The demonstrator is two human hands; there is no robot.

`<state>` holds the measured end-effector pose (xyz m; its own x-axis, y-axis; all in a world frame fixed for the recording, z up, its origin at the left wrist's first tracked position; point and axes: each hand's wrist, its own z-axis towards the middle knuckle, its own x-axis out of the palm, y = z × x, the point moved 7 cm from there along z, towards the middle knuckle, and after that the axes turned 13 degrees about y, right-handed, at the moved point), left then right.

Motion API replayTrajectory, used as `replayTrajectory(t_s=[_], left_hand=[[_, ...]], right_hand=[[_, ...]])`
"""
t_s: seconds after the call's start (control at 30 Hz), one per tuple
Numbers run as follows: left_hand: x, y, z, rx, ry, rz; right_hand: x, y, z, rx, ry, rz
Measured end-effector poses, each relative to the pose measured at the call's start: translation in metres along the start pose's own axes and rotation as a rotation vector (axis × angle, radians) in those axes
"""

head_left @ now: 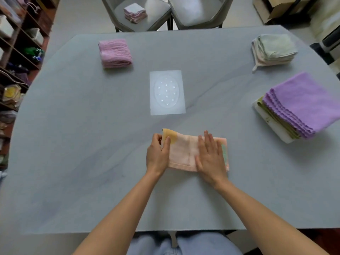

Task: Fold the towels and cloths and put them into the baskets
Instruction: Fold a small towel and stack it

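Note:
A pale pink cloth (184, 153) with a yellow patch and a green edge lies folded on the grey table (92, 144) in front of me. My left hand (158, 153) pinches its left edge, lifting the yellow corner a little. My right hand (209, 157) lies flat on the right half of the cloth, fingers straight, pressing it down. No basket is in view.
A folded pink towel (115, 53) sits far left. A pale green and pink stack (272, 49) lies far right, a purple stack (301, 105) on a white base nearer right. A white card (167, 92) rests mid-table. Two chairs stand beyond; one holds folded cloths (135, 11). Shelves line the left.

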<state>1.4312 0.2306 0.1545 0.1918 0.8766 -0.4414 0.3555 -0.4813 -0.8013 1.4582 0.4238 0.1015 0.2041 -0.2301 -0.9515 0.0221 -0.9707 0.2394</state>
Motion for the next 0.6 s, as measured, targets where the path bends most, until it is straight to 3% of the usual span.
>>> replayTrajectory(t_s=[0.07, 0.17, 0.43, 0.5, 0.6], left_hand=[[0.001, -0.014, 0.0, 0.018, 0.016, 0.043], [0.01, -0.031, 0.003, 0.028, 0.051, 0.09], [0.025, -0.055, -0.008, 0.032, 0.099, 0.153], [0.019, -0.056, -0.008, 0.021, 0.082, 0.158], [0.014, -0.055, -0.006, -0.013, 0.089, 0.114]], right_hand=[[-0.026, -0.035, -0.016, 0.292, -0.101, 0.149], [-0.031, -0.073, -0.032, 0.711, 0.08, 0.313], [-0.017, -0.078, -0.016, 0.708, 0.395, 0.611], [-0.026, -0.07, -0.016, 0.671, 0.376, 0.679], [-0.051, -0.06, -0.016, 0.646, 0.208, 0.925]])
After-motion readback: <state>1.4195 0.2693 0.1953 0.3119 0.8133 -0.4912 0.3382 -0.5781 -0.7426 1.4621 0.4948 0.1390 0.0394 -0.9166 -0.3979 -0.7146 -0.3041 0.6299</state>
